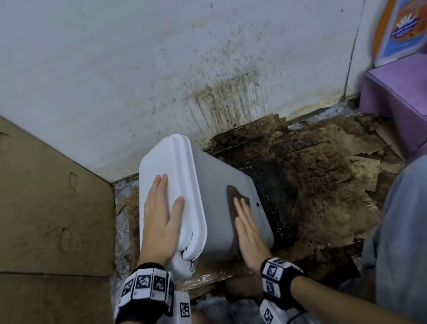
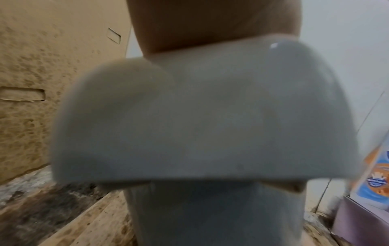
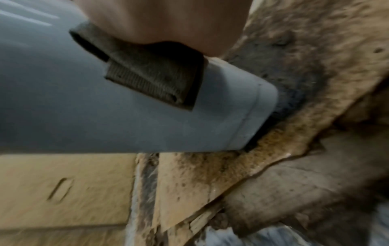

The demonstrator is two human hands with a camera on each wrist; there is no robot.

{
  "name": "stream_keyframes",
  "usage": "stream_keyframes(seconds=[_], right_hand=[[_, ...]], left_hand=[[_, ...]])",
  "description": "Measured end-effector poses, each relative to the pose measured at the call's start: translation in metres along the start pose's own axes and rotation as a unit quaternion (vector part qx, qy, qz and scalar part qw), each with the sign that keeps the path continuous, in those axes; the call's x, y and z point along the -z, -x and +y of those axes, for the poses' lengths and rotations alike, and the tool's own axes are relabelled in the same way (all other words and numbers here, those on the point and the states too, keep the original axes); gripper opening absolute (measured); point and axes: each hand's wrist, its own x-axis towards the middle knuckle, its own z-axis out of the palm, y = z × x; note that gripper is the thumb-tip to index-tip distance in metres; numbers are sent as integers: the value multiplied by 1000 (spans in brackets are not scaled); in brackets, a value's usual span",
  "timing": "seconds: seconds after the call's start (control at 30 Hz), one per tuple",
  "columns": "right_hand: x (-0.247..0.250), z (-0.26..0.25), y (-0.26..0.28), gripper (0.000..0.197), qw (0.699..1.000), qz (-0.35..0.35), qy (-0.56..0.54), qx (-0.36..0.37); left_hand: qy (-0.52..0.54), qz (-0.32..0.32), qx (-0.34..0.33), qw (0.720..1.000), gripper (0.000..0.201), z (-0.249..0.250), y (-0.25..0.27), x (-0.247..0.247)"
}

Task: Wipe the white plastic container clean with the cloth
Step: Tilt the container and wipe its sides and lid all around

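The left hand [image 1: 164,216] lies flat, fingers straight, on the lid [image 1: 167,191] of the white plastic container [image 1: 226,187], steadying it. The right hand [image 1: 248,233], fingers also straight, presses a folded brown cloth [image 1: 235,196] against the container's side wall; whether the thumb hooks the cloth is hard to tell. The container leans tilted on soiled cardboard [image 1: 329,174] by the stained wall [image 1: 194,56]. Wiping the side looks underway; next, likely a firm stroke along the wall towards the base, the lid kept braced.

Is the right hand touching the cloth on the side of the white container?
Touching. In the head view the right hand lies flat, fingers over the brown cloth, pressing it against the container side; the right wrist view shows the same.
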Motion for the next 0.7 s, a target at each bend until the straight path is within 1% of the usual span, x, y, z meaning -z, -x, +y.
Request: stream_keyframes(seconds=[0.03,0.1,0.17,0.23,0.3,0.4,0.47,0.57,0.63,0.7], right_hand=[[3,11,-2,45,1000,-9,6,-28],[7,26,-7,47,996,-21,-1,-89],[8,31,-12,50,988,-8,-33,-148],[5,26,-16,51,983,4,-41,-178],[0,15,-17,52,982,12,-46,-185],[-8,-8,-13,53,986,27,-57,-151],[-14,-30,-8,52,993,23,-50,-101],[-20,-61,-2,53,999,10,-43,-8],[-20,-68,2,55,999,1,-38,29],[-15,-63,4,54,998,-3,-21,56]], left_hand=[[-1,-1,1,1000,68,0,0,0],[-2,-1,0,1000,68,1,-1,-1],[0,-1,-1,1000,68,2,-1,-3],[1,-2,0,1000,68,3,-1,-2],[2,-1,3,1000,68,0,-1,-1],[1,4,5,1000,71,-5,-2,1],[1,4,2,1000,75,-7,-3,0],[-1,5,1,1000,70,-7,-3,0],[-1,7,2,1000,69,-5,-3,-1],[-2,6,2,1000,69,-1,-2,-1]])
